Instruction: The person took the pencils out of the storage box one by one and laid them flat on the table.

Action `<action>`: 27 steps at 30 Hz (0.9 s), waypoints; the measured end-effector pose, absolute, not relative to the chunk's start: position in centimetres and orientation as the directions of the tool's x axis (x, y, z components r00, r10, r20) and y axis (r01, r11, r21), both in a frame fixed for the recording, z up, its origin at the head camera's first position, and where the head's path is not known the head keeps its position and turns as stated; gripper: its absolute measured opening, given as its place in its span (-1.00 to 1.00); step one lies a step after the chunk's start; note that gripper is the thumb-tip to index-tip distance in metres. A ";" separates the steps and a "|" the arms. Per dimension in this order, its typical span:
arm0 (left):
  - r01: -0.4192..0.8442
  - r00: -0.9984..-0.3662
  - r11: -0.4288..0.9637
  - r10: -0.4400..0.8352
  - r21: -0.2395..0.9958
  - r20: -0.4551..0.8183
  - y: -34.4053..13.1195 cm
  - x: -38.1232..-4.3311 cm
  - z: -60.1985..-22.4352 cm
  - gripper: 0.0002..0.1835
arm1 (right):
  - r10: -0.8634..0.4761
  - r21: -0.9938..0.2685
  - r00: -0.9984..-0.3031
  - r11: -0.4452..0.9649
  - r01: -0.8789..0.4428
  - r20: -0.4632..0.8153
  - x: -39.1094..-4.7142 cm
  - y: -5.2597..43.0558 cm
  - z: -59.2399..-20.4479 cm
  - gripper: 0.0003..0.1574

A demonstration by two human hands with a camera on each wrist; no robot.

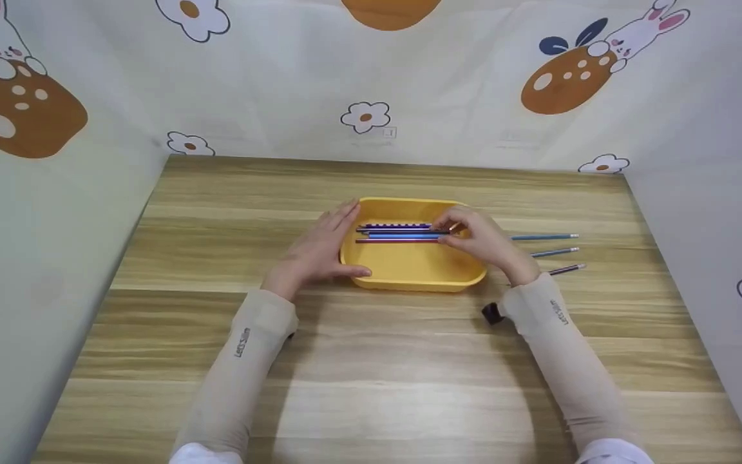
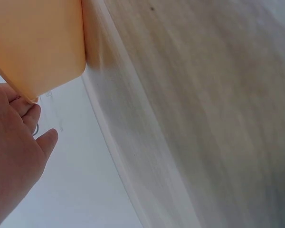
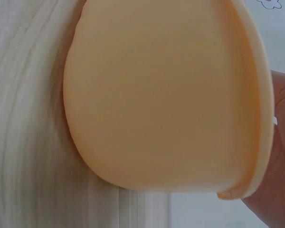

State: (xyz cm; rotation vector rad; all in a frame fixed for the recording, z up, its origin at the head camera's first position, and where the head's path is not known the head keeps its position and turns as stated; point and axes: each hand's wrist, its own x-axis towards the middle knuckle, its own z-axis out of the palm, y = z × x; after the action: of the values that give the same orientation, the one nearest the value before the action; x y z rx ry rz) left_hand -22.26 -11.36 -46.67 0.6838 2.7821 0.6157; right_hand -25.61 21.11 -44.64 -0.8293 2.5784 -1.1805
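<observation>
A yellow plastic basket (image 1: 409,267) stands on the wooden table. Several pencils (image 1: 403,236), in blue, dark and purple tones, lie side by side along its length. My left hand (image 1: 319,248) rests against the basket's left end, fingers extended along the outside and thumb over the front rim. Inside the basket, my right hand (image 1: 477,238) pinches at the right ends of the pencils with thumb and fingers. Which of them it holds is partly hidden by the fingers. In the right wrist view the basket wall (image 3: 166,95) hides the fingertips.
To the right of the basket, a blue pencil (image 1: 545,236), another bluish pencil (image 1: 554,252) and a dark pencil (image 1: 567,269) lie on the table (image 1: 403,361), partly behind the right hand. A patterned cloth (image 1: 281,96) hangs behind and beside the table.
</observation>
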 end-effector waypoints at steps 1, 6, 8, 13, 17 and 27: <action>0.394 -0.870 0.805 0.482 0.443 -0.102 -11.4 -22.3 -46.7 0.31 | -0.564 -0.740 -0.823 0.526 -0.419 0.064 -25.6 21.0 -44.7 -0.77; 0.409 -0.867 0.803 0.490 0.434 -0.090 -11.4 -22.3 -46.7 0.32 | -0.601 -0.717 -0.794 0.512 -0.472 0.094 -25.9 20.3 -45.0 -0.76; 0.422 -0.864 0.801 0.498 0.424 -0.080 -11.5 -22.3 -46.7 0.32 | -0.610 -0.717 -0.787 0.506 -0.480 0.096 -26.0 20.1 -45.1 -0.77; 0.450 -0.855 0.796 0.514 0.405 -0.060 -11.6 -22.3 -46.7 0.33 | -0.622 -0.716 -0.779 0.508 -0.479 0.080 -26.2 19.5 -45.4 -0.77; 0.447 -0.856 0.794 0.513 0.411 -0.060 -11.6 -22.2 -46.7 0.33 | -0.620 -0.692 -0.783 0.544 -0.474 0.049 -26.2 19.0 -45.6 -0.78; 0.433 -0.859 0.798 0.506 0.420 -0.075 -11.5 -22.3 -46.7 0.31 | -0.623 -0.639 -0.782 0.596 -0.486 0.015 -26.5 18.4 -46.3 -0.81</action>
State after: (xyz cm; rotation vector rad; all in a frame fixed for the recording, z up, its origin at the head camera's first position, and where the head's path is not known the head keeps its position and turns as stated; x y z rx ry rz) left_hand -22.29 -11.51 -46.74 0.7391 2.8028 0.5887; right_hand -26.48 18.41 -46.27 -0.9214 2.6132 -0.9522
